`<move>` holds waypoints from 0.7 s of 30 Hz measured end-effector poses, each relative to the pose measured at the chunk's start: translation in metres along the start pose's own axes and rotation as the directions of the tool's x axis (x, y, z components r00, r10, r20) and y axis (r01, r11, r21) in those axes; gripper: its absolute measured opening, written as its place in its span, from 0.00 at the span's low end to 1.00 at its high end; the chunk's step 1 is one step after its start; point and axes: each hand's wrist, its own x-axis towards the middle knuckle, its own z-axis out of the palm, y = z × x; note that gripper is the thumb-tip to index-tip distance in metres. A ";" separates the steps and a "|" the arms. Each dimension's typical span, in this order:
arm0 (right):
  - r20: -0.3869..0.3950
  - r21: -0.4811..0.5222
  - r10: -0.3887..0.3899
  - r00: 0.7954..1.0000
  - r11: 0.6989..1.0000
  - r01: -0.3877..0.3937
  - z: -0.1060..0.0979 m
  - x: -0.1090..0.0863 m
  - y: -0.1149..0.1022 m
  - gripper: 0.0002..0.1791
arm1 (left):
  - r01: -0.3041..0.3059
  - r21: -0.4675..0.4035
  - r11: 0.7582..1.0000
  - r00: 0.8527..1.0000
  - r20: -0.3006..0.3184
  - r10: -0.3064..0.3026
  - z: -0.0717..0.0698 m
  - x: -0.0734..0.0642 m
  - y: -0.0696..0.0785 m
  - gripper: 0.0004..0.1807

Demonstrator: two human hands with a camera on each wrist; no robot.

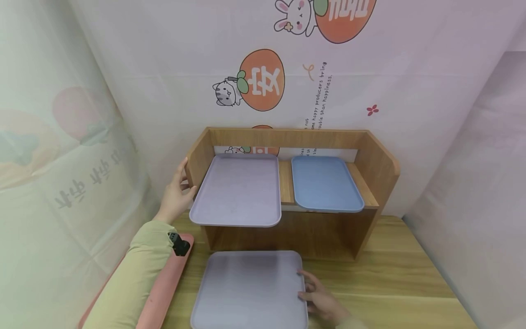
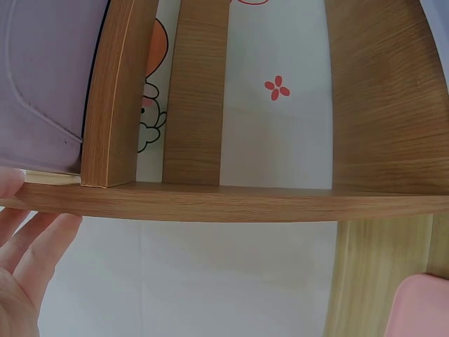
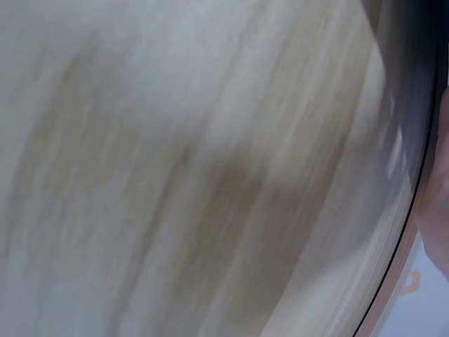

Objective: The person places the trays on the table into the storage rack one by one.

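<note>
My left hand grips the left side panel of a wooden shelf. In the left wrist view, the thumb lies on one side of the panel's edge and the fingers on the other. A lilac tray rests on the upper board, its front overhanging. Beside it on the right lies a smaller blue tray. In front of the shelf is another lilac tray; my right hand holds its right rim. The right wrist view is blurred and shows only part of that hand.
A pink tray lies on the wood-grain table at the left, partly under my left forearm. Behind the shelf hangs a white printed cloth, with more cloth along both sides. The shelf's lower compartment opens toward me.
</note>
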 end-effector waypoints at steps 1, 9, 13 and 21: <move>0.001 -0.001 -0.001 1.000 1.000 0.001 -0.002 -0.001 0.000 0.39 | 0.000 0.001 1.000 1.000 0.000 0.000 0.000 0.000 0.000 0.48; 0.065 0.041 -0.026 0.998 0.999 0.023 -0.021 -0.011 -0.004 0.30 | -0.007 0.000 1.000 1.000 0.000 0.007 0.000 0.000 -0.001 0.48; 0.093 0.059 -0.052 0.994 0.997 0.046 -0.029 -0.015 -0.009 0.31 | -0.011 0.000 1.000 1.000 0.003 0.011 -0.001 0.000 -0.001 0.48; -0.032 0.062 -0.031 0.999 0.998 0.033 -0.038 -0.016 -0.009 0.30 | 0.001 -0.010 1.000 1.000 0.000 -0.001 -0.001 0.001 -0.001 0.48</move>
